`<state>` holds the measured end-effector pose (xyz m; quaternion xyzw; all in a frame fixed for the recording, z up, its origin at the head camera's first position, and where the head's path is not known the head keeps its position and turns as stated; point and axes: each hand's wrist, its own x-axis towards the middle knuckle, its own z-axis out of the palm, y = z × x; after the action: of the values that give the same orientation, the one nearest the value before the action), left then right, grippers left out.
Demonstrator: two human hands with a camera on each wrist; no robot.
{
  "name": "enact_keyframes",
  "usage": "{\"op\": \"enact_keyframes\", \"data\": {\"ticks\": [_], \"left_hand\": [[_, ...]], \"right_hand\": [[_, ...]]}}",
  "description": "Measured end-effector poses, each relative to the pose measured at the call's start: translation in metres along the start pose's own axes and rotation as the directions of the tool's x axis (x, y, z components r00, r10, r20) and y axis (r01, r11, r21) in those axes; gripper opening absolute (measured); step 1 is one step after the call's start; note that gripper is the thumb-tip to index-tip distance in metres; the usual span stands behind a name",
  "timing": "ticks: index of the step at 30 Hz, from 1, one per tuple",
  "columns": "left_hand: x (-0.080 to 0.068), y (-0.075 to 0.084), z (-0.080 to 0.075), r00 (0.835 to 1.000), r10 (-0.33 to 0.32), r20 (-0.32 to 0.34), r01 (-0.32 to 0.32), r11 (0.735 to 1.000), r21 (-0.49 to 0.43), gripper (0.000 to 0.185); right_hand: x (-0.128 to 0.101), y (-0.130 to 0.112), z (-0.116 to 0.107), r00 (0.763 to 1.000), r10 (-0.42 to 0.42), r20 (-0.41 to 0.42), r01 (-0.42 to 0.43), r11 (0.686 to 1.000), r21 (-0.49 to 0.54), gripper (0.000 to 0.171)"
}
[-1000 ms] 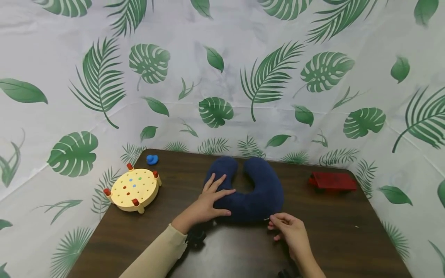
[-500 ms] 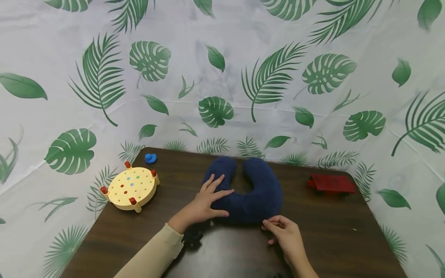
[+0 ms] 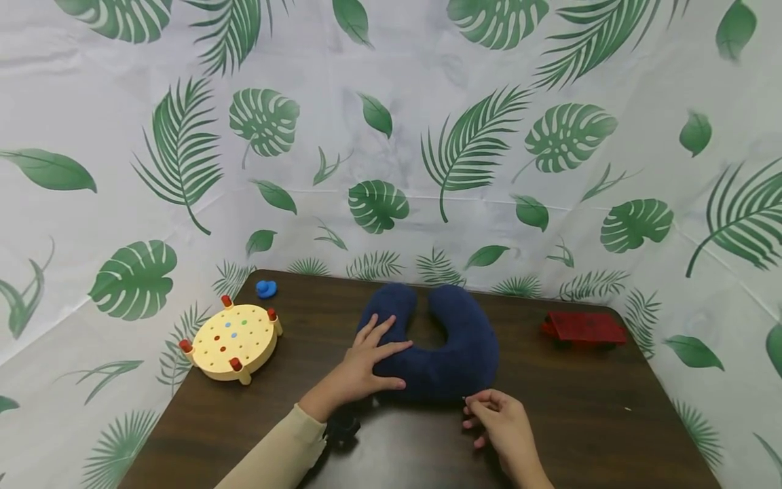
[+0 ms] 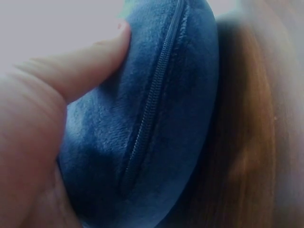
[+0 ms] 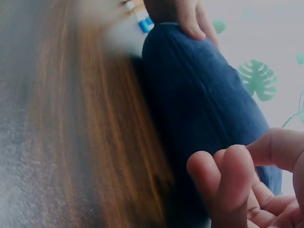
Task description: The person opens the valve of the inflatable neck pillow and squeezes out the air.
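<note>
A navy blue U-shaped neck pillow (image 3: pixel 467 339) lies on the dark wooden table with its opening toward the back. My left hand (image 3: pixel 360 367) rests on its left side, fingers spread and straight. In the left wrist view, the thumb (image 4: pixel 102 59) lies along the plush beside a closed zipper (image 4: pixel 149 102). At the pillow's lower right edge, my right hand (image 3: pixel 504 424) pinches the small zipper pull (image 3: pixel 464 399) between thumb and forefinger. The right wrist view shows these fingertips together at the seam (image 5: pixel 204 92); there the pull is hidden behind them.
A round yellow pegboard toy (image 3: pixel 235 343) with red-tipped posts stands at the left. Behind it sits a small blue toy (image 3: pixel 266 289). A red toy-like object (image 3: pixel 584 328) is at the back right. A leaf-print cloth (image 3: pixel 379 136) hangs behind the table.
My right hand has moved a little left along the pillow's front edge with the zipper pull. The left hand stays in place on the pillow. The head view has shifted slightly.
</note>
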<state>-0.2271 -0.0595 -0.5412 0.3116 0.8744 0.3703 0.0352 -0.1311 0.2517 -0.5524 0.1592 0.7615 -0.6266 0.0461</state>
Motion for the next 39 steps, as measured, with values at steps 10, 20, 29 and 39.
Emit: {"op": "enact_keyframes", "data": {"ticks": [10, 20, 29, 39], "left_hand": [[0.003, 0.002, -0.002, 1.000, 0.008, 0.000, -0.008, 1.000, -0.012, 0.072], [0.002, 0.005, -0.009, 1.000, -0.005, 0.003, 0.005, 1.000, -0.014, 0.073], [-0.006, -0.005, -0.024, 0.990, 0.068, 0.125, -0.050, 0.989, -0.137, 0.060], [-0.005, -0.010, -0.028, 1.000, 0.030, -0.004, -0.031, 0.985, -0.171, 0.046]], "right_hand": [[-0.003, -0.002, 0.002, 0.989, -0.129, -0.069, 0.125, 0.991, -0.049, 0.005], [0.002, 0.000, 0.007, 0.986, -0.153, -0.059, 0.144, 0.981, -0.130, 0.008], [0.002, 0.005, 0.011, 0.983, -0.153, -0.099, 0.154, 0.988, -0.005, 0.015], [0.000, 0.005, 0.012, 0.980, -0.146, -0.134, 0.158, 0.984, 0.085, 0.014]]}}
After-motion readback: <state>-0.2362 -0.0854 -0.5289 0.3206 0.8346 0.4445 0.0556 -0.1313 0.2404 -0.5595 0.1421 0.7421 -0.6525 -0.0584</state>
